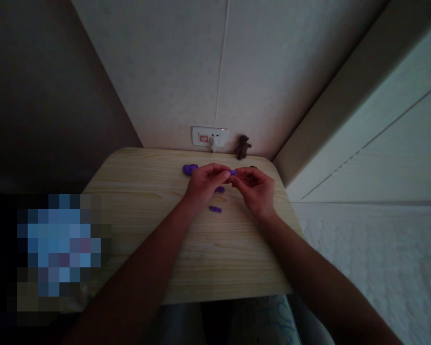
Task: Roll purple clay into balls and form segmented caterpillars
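Note:
A small piece of purple modelling clay (233,173) is pinched between the fingertips of my left hand (209,179) and my right hand (255,184), just above the table. Both hands are closed on it, so little of its shape shows. Below them on the wood lies another purple clay piece (220,189), partly covered by my left hand. Nearer to me is a short, lumpy purple clay strip (215,209). A bigger purple clay lump (189,169) sits left of my left hand, touching its outline in view.
The pale wooden table (187,268) stands against the wall. A socket plate (210,137) with a plug is on the wall behind it. A small brown figurine (243,147) stands at the back edge. A dark object (253,167) is mostly hidden behind my right hand. White quilted bedding (373,258) lies to the right.

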`<state>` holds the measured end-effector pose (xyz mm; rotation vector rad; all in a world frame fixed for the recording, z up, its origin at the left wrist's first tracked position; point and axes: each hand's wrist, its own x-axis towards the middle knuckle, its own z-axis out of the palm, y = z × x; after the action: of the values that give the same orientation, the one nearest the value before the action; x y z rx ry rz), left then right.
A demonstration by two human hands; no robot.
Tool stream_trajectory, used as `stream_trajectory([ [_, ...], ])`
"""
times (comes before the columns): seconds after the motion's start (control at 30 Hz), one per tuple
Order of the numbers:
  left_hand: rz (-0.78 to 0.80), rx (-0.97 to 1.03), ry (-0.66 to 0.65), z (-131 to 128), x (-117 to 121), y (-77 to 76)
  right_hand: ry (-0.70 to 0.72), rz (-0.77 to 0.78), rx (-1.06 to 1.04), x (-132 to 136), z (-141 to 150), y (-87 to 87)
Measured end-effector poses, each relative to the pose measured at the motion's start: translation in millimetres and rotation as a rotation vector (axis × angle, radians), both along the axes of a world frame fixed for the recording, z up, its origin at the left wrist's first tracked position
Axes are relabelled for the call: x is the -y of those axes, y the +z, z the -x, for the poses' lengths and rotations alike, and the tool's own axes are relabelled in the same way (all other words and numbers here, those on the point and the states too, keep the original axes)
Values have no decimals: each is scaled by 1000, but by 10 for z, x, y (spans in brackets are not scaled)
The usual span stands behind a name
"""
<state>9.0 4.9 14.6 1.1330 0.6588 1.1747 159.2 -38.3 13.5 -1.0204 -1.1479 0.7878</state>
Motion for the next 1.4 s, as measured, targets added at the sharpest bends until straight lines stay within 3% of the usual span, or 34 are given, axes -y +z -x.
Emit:
stream_trajectory([
  [0.17, -21, -64, 49, 17, 23, 25, -7, 43, -33, 8, -4, 23],
  [0.43, 1, -35, 59, 35, 40, 53, 199, 107, -87, -42, -44, 1],
  [0.6, -15, -27, 38, 25, 28, 35, 15, -35, 89, -1, -14, -11],
  [0.73, -25, -8, 38, 16, 29, 28, -100, -63, 136, 45, 4, -26],
  [0.93, -73, -21, 84, 1, -8, -43, -107, -195, 401, 56, -29, 38],
  [1.17, -60, -6, 73, -1, 10, -26, -55, -146, 316, 22, -33, -11],
  [1.4, -168, -119, 58, 28, 42, -20, -102, -200, 510, 42, -86, 33],
])
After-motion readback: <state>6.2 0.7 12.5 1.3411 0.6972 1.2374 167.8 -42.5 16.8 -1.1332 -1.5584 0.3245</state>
